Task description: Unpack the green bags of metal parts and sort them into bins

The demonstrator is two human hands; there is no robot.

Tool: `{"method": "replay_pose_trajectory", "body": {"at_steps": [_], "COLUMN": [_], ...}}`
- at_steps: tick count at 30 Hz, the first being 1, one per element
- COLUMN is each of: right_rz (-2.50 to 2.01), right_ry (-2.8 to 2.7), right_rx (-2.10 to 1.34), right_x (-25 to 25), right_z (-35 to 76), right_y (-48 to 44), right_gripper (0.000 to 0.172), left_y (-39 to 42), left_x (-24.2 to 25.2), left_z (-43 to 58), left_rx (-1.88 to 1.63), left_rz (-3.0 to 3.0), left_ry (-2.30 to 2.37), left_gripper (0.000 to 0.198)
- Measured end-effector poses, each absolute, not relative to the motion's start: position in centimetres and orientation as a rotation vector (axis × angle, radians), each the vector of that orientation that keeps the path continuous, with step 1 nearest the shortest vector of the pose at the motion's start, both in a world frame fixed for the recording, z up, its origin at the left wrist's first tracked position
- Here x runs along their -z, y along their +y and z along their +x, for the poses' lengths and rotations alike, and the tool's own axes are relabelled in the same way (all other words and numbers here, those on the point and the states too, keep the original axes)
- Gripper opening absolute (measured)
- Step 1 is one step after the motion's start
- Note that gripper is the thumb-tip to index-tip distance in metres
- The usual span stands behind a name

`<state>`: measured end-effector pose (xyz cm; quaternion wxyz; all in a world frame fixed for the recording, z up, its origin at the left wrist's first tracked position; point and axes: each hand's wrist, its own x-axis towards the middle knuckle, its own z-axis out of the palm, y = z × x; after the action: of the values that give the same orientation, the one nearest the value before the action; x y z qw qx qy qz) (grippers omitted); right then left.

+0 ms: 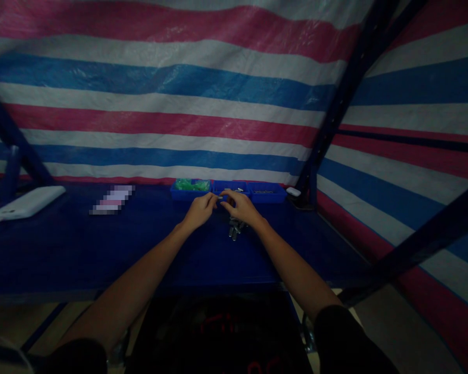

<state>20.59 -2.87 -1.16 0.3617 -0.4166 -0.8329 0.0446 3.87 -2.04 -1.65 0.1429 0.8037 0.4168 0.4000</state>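
Note:
In the head view, my left hand (200,210) is closed in a pinch above the blue table. A small pale piece (220,198) pokes out of its fingertips, too small to make out its kind. Facing it, my right hand (239,206) curves its thumb and forefinger around the piece's free end, with a visible gap between those two fingertips. Whether the right fingertips touch the piece is hard to see. Below the right hand lies a small pile of shiny metal parts (234,228), partly covered by that hand.
Behind my hands stand three blue bins: one with green plastic bags (191,185), a middle bin (231,183) with small pale pieces, and a right bin (267,197) with small metal parts. A white device (29,202) and a blurred-out phone-like rectangle (113,200) lie left; a white case (294,191) sits right.

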Motion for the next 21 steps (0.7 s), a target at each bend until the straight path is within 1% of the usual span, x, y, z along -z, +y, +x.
{"method": "replay_pose_trajectory", "body": {"at_steps": [2,4,6,10,12,15,17,18,21], "right_rz": [-1.072,-1.101,-1.164,-1.333,-1.415,-1.539,-1.587,-1.585,-1.486], "right_ry": [-2.153,-2.135,-2.071,-1.868,-1.793,-1.807,-1.869,-1.896,-2.014], "right_rx": [-0.060,-0.017,0.022,0.143,0.235,0.311,0.315,0.308,0.177], "right_x": [1.0,0.9,1.0,1.4,1.5,1.6,1.7,1.8,2.1], "right_z": [20.8,21.3,22.1,24.0,24.4,24.2,23.8,23.6,23.0], "right_y": [-2.7,-2.4,-1.8,-0.2,0.7,1.2,0.9,0.6,-0.7], "right_gripper": [0.021,0.020,0.022,0.026,0.028,0.035,0.043,0.045,0.039], "left_y": [-2.1,-2.1,-2.2,-2.6,-2.9,-3.1,-3.1,-3.1,-2.7], "left_x": [1.8,2.2,2.8,3.8,3.9,3.5,3.2,3.2,3.5], "left_z": [4.0,4.3,4.5,5.1,5.3,5.4,5.3,5.2,5.1], "left_rx": [-1.095,-0.987,-0.854,-0.554,-0.459,-0.442,-0.475,-0.493,-0.538], "left_rz": [2.324,2.366,2.465,2.748,2.831,2.858,2.818,2.783,2.664], "left_ry": [1.206,1.220,1.248,1.198,1.145,1.173,1.265,1.321,1.417], "left_gripper": [0.040,0.042,0.038,0.045,0.041,0.033,0.029,0.028,0.021]}}
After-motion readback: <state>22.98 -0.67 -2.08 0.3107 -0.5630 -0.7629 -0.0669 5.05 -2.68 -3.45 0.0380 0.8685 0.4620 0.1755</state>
